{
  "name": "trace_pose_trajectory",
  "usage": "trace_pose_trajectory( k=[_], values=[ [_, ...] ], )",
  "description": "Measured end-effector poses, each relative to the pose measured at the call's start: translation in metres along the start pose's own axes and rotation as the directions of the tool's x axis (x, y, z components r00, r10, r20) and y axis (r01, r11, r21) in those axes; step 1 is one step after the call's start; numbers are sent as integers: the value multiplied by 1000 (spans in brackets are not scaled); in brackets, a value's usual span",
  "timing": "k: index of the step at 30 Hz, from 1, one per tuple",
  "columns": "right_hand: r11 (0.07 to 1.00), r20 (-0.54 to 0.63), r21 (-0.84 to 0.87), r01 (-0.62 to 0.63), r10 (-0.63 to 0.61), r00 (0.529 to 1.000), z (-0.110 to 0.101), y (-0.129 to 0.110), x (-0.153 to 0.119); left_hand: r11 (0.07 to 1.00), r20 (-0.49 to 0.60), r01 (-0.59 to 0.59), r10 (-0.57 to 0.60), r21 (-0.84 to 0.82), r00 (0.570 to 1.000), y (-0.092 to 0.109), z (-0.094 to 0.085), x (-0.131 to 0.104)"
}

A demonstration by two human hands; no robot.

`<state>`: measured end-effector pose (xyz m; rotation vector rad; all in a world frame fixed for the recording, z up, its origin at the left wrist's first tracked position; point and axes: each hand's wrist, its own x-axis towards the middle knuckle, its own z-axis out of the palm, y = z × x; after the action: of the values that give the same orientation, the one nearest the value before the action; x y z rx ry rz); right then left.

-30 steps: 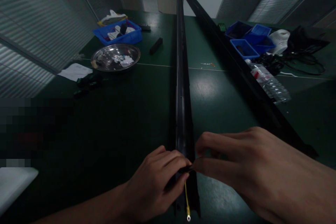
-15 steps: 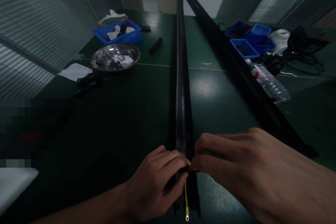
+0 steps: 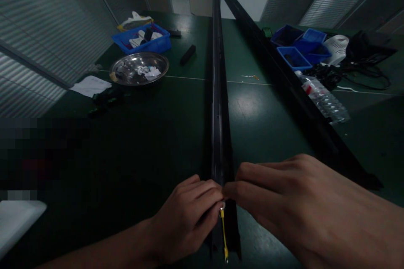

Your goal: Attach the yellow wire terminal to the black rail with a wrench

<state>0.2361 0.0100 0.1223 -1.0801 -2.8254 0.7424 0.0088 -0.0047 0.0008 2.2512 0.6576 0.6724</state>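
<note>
A short yellow wire [image 3: 224,233] with a metal ring terminal at each end lies along the near end of a long black metal profile [image 3: 217,134]. Its upper ring sits at the thumb and fingertips of my left hand [image 3: 192,214], which are closed in a pinch. The lower ring points toward me near the end of the profile. From the right, my right hand [image 3: 293,201] reaches across with thumb and index finger pinched together, their tips meeting my left fingertips. Whatever lies between the right fingertips is hidden.
A second black profile [image 3: 284,80] runs diagonally on the right of the green table [image 3: 158,134]. At left are a metal bowl [image 3: 139,82], a blue bin [image 3: 164,44] and a dark power tool [image 3: 107,96]. Blue boxes [image 3: 293,59] and plastic bottles [image 3: 328,101] lie at right.
My right fingertips have moved slightly left, against my left fingertips. The wire's upper ring terminal now shows below them, where a dark piece was visible between the fingers.
</note>
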Motion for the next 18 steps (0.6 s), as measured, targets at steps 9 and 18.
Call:
trace_pose_trajectory(
  k=[9, 18],
  values=[
    [1000, -42, -4, 14, -14, 999, 3, -2, 1, 999, -34, -45, 45, -14, 998, -3, 2, 1],
    [1000, -70, -4, 5, -5, 998, 2, -4, 1, 999, -12, -39, 38, -20, 999, -4, 1, 0]
  ],
)
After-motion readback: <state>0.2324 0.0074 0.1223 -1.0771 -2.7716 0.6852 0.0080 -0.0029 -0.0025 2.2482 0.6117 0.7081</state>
